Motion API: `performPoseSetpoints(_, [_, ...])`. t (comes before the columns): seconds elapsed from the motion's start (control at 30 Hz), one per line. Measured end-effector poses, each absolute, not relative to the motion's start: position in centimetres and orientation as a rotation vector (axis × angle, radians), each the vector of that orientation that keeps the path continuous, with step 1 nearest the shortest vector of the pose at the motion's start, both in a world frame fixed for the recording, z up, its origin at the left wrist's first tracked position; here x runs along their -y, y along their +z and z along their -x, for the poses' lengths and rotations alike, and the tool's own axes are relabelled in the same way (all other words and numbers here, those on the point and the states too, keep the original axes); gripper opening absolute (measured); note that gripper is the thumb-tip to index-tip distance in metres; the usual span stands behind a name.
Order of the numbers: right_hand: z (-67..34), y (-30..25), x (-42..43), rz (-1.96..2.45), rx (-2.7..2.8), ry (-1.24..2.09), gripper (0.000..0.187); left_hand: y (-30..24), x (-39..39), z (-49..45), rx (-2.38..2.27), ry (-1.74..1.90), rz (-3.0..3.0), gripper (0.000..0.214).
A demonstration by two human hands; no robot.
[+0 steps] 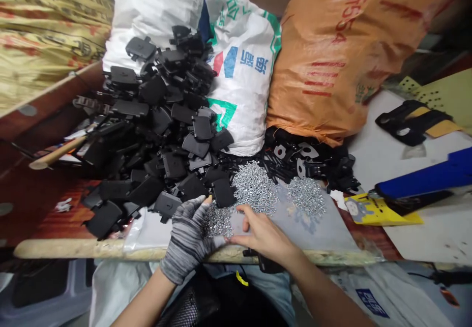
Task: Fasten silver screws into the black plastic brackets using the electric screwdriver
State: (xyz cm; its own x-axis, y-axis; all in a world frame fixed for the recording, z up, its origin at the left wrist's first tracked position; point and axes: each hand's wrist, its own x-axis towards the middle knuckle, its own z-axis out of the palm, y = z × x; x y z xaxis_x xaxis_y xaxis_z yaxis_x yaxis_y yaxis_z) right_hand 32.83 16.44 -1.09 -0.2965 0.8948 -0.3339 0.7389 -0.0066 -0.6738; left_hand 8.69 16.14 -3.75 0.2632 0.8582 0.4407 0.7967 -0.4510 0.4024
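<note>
A small heap of metal pieces (217,222) lies on the bench (55,224) between the two hands. The left hand (189,238), in a grey striped glove, is the nearer: its fingers reach forward along the heap's left side, and its thumb points right across the near edge. The bare right hand (268,236) is to the heap's right, index finger and thumb parted in a loose curve, the thumb's tip close to the left one. The heap is roughly round, with no clear long axis. A black part (271,264) shows beneath the right hand at the front rail (92,249); the palms are hidden, so I cannot tell whether either hand grips anything. A black cover (223,193) lies just beyond the left fingertips, at the near side of a large pile of covers (155,120). Bright screws (255,188) lie beyond the right hand.
</note>
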Motion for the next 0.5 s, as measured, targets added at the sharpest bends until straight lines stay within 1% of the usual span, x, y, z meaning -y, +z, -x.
performPoseSetpoints(0.03, [-32.1, -1.2, -16.7, 1.770, 2.145, 1.164, 0.067, -4.2, -16.1, -8.7, -1.557, 0.879, -2.501, 0.097])
performPoseSetpoints(0.1, [-30.9, -1.4, -17.3, 1.787, 2.229, 1.138, 0.064, -5.0, -15.9, -9.0, -1.507, 0.734, -2.632, 0.104])
performPoseSetpoints(0.13, [-30.4, -1.4, -17.6, 1.770, 2.240, 1.160, 0.060, -5.3, -15.9, -9.3, -1.491, 0.662, -2.678, 0.102])
performPoseSetpoints(0.27, [-29.5, -1.5, -18.8, 1.682, 2.212, 1.319, 0.043, -5.7, -16.3, -9.6, -1.458, 0.398, -2.718, 0.081])
performPoseSetpoints(0.37, [-28.8, -1.5, -19.4, 1.653, 2.218, 1.361, 0.038, -5.6, -16.9, -8.9, -1.417, 0.262, -2.687, 0.075])
performPoseSetpoints(0.5, [-27.3, -1.4, -20.0, 1.630, 2.241, 1.362, 0.033, -5.5, -17.6, -7.5, -1.330, 0.180, -2.695, 0.068])
